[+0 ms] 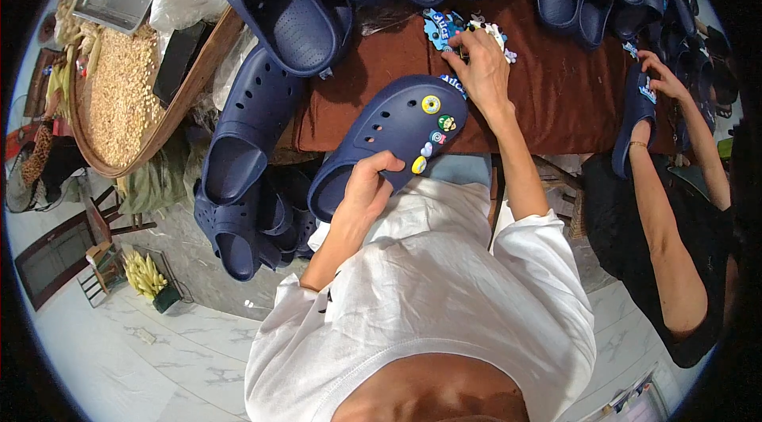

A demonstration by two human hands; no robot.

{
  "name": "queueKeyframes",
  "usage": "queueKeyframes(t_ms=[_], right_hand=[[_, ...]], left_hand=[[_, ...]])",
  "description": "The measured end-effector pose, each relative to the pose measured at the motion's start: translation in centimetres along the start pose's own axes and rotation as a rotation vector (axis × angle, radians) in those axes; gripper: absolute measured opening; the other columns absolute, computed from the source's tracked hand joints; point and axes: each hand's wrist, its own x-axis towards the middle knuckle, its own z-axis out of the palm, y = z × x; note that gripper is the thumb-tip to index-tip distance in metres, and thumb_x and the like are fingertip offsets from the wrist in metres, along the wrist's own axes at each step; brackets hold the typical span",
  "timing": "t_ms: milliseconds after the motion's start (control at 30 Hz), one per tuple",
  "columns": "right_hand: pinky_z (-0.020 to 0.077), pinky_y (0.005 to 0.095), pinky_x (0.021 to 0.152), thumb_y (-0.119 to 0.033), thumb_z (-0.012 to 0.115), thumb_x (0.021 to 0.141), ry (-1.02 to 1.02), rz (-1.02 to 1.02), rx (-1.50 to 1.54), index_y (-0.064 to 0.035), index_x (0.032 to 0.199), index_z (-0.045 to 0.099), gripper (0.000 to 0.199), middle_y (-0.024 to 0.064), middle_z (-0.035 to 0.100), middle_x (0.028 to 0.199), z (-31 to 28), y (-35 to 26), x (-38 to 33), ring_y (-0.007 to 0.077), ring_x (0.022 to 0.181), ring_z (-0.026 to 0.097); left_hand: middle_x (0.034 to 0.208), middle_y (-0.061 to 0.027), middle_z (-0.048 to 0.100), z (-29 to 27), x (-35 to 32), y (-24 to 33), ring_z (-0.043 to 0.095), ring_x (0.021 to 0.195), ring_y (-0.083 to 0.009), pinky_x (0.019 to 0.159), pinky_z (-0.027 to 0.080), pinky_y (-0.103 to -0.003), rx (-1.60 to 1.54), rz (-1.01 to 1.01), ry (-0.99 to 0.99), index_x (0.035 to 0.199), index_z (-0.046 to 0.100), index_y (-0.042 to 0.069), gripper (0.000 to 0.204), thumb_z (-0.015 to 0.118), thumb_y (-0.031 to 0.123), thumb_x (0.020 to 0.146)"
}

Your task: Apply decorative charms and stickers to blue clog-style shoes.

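My left hand (370, 184) grips a navy blue perforated clog (381, 132) at its heel opening, holding it over my lap at the table's edge. Several small coloured charms (432, 130) are stuck into the holes on the clog's top. My right hand (481, 65) reaches forward onto a small pile of loose charms (444, 25) lying on the brown cloth (556, 97), fingers curled down on them; whether it has picked one up is hidden.
More navy clogs lie along the table's far side (294, 1) and stacked at the left (238, 176). A round woven tray of grain (119, 97) sits at the left. At the right, another person's hands (663, 77) hold a clog (635, 117).
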Motion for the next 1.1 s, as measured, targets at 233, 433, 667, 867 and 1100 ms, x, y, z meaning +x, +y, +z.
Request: queueKeyframes(t_ms=[233,433,667,867,1100], right_hand=[[0.0473,0.0375,0.073,-0.009,0.073,0.074,-0.027,0.034,0.28,-0.0039,0.085,0.062,0.017,0.0079,0.063,0.083,-1.2,0.1,-0.7,0.0264,0.081,0.06],[0.0473,0.0274,0.073,-0.011,0.069,0.083,-0.253,0.119,0.607,-0.0018,0.09,0.063,0.012,0.0027,0.066,0.088,-5.5,-2.5,-0.5,0.0119,0.08,0.06],[0.0463,0.0288,0.074,-0.008,0.068,0.08,-0.576,-0.107,0.593,0.0002,0.089,0.066,0.012,0.0059,0.063,0.082,-6.4,-5.1,-0.5,0.0162,0.079,0.059],[0.0458,0.0306,0.073,-0.009,0.069,0.079,-0.623,-0.126,0.606,-0.0018,0.086,0.068,0.011,0.0056,0.064,0.08,-6.6,-4.4,-0.4,0.0179,0.078,0.058],[0.047,0.034,0.073,-0.013,0.07,0.078,-0.645,-0.092,0.457,-0.003,0.086,0.064,0.015,0.0084,0.061,0.08,-7.8,-5.6,-0.2,0.0232,0.08,0.06]], left_hand=[[0.093,-0.0081,0.063,-0.4,0.2,0.0,0.06,0.086,-0.0186,0.081,0.047,-0.029,0.021,-0.049,0.021,0.091,0.062,-0.003,0.022,0.06,-0.006,0.069],[0.092,-0.0078,0.063,0.8,-0.5,0.7,0.059,0.084,-0.0177,0.077,0.046,-0.028,0.085,-0.036,-0.005,0.091,0.062,-0.002,0.023,0.061,-0.006,0.068],[0.085,-0.0038,0.061,1.3,-1.0,1.2,0.058,0.078,-0.0154,0.072,0.045,-0.027,0.273,-0.086,-0.005,0.088,0.061,0.0,0.022,0.061,-0.006,0.067],[0.082,-0.0007,0.055,0.9,-1.0,0.8,0.051,0.074,-0.0123,0.068,0.041,-0.026,0.379,-0.033,-0.018,0.088,0.059,0.001,0.023,0.06,-0.005,0.066],[0.087,-0.0012,0.054,1.5,-1.3,0.5,0.05,0.077,-0.0124,0.066,0.041,-0.025,0.412,0.08,-0.088,0.096,0.057,0.001,0.032,0.059,-0.005,0.065]])
